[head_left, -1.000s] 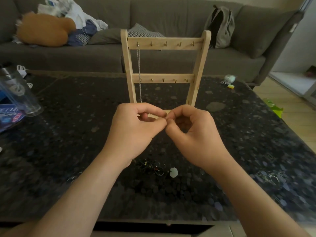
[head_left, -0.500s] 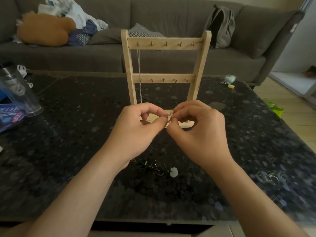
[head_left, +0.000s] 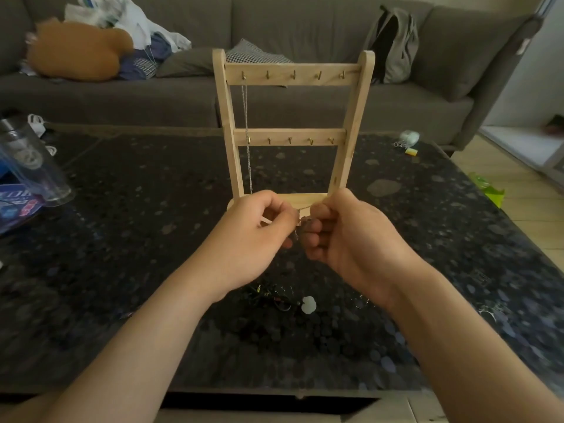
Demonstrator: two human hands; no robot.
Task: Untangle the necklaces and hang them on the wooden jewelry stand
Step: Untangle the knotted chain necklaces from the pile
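A wooden jewelry stand [head_left: 293, 77] with two rows of small hooks stands on the dark speckled table [head_left: 122, 239]. One silver chain [head_left: 246, 132] hangs from the top row's leftmost hook. In front of the stand's base, my left hand [head_left: 253, 239] and my right hand [head_left: 345, 236] each pinch a thin silver necklace [head_left: 303, 219] stretched between the fingertips. A tangle of dark necklaces [head_left: 271, 296] with a pale pendant [head_left: 309, 305] lies on the table below my wrists.
A clear tumbler [head_left: 30, 160] and a blue packet [head_left: 15, 206] sit at the table's left edge. Small items [head_left: 407, 140] lie at the far right corner. More jewelry [head_left: 488, 312] lies at the right. A grey sofa [head_left: 305, 22] with clothes and a backpack stands behind.
Both hands have drawn slightly apart and lowered a little in front of the stand's base, so a short length of the thin chain now shows between the fingertips.
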